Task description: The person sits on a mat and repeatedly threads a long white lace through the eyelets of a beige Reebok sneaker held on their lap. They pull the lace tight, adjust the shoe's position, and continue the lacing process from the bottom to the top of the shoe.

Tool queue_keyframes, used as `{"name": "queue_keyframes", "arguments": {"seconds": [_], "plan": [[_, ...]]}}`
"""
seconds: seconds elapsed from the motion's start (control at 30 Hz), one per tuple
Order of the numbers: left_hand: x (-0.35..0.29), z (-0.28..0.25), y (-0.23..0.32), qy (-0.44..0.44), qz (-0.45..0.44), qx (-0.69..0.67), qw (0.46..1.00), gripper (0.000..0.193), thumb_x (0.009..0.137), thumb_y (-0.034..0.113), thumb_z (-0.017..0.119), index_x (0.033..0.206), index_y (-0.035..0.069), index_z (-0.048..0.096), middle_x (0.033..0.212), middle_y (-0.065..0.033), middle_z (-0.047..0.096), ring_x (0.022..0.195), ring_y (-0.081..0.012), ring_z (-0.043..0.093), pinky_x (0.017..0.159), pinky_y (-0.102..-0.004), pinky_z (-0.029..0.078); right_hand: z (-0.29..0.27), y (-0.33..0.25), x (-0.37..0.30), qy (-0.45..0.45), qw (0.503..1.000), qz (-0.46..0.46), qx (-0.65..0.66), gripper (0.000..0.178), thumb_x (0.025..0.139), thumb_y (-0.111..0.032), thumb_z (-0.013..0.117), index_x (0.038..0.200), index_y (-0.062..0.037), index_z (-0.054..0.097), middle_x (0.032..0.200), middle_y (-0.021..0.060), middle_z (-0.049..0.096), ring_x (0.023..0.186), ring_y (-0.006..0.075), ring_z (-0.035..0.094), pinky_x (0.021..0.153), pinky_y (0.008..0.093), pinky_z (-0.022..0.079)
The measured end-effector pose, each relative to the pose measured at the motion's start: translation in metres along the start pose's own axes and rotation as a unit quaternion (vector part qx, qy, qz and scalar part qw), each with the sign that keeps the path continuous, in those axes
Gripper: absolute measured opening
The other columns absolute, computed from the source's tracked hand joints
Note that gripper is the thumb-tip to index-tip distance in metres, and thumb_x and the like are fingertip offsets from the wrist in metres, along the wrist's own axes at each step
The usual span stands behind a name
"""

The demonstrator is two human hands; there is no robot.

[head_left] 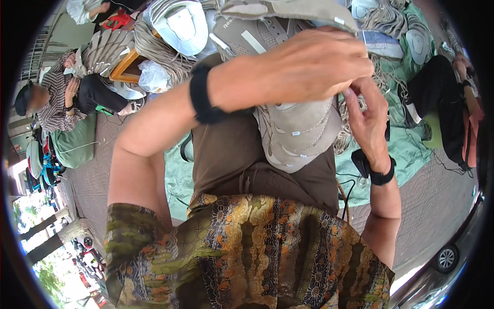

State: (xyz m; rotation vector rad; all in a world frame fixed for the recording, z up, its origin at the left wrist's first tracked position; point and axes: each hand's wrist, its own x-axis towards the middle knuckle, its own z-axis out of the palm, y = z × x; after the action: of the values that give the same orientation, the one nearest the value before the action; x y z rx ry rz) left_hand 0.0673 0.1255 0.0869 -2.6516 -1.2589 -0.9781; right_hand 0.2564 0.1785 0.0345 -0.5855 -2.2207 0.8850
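A stack of grey-beige shoe uppers [296, 135] lies across my lap, their curved edges overlapping. Another grey upper [244, 36] with a pale strip is above my left wrist, beneath a long curved upper edge [303, 9]. My left hand [303, 64] reaches across to the right over the stack, its fingers curled and closed. Just beside its fingertips is my right hand [369, 110], thumb and fingers drawn together in a pinch. The two hands meet at the right side of the uppers. Whatever lies between their fingertips is hidden or too small to name. Both wrists carry black bands.
Bundled uppers [164, 54], a white plastic bag [154, 77] and a wooden box [126, 67] are at the far left. A green sheet [406, 170] covers the ground, with loose cords at right. One person [56, 103] sits left, another [437, 87] right. A car [455, 257] stands lower right.
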Motion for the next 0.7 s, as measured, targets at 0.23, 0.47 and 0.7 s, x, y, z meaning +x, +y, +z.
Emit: {"name": "queue_keyframes", "arguments": {"seconds": [0.23, 0.47, 0.7], "plan": [[-0.091, -0.059, 0.003, 0.223, -0.331, 0.110, 0.910, 0.014, 0.087, 0.004, 0.057, 0.098, 0.001, 0.065, 0.089, -0.0047, 0.067, 0.086, -0.0163, 0.063, 0.080, -0.0261, 0.048, -0.011, 0.008, -0.012, 0.004, 0.999, -0.037, 0.038, 0.011, 0.084, -0.002, 0.057, 0.093, 0.0023, 0.063, 0.088, 0.0135, 0.063, 0.079, 0.0276, 0.060, 0.073, 0.0340, 0.048], [-0.118, -0.024, -0.047, 0.285, -0.505, -0.214, 0.786, 0.030, 0.088, 0.025, 0.060, 0.098, -0.003, 0.064, 0.089, -0.0052, 0.063, 0.085, -0.0104, 0.056, 0.077, -0.0245, 0.045, 0.018, -0.017, 0.054, -0.056, 0.980, -0.183, 0.045, 0.023, 0.089, -0.013, 0.057, 0.108, -0.0008, 0.061, 0.109, 0.0143, 0.063, 0.103, 0.0301, 0.059, 0.091, 0.0360, 0.045], [-0.079, -0.020, -0.063, 0.176, -0.479, -0.269, 0.817, 0.030, 0.095, 0.022, 0.052, 0.114, 0.002, 0.065, 0.104, -0.0020, 0.065, 0.090, -0.0093, 0.056, 0.078, -0.0256, 0.046, 0.039, 0.040, 0.169, -0.054, 0.977, -0.061, 0.197, 0.034, 0.095, -0.029, 0.054, 0.119, -0.0048, 0.055, 0.123, 0.0138, 0.059, 0.118, 0.0229, 0.054, 0.102, 0.0353, 0.039]]}}
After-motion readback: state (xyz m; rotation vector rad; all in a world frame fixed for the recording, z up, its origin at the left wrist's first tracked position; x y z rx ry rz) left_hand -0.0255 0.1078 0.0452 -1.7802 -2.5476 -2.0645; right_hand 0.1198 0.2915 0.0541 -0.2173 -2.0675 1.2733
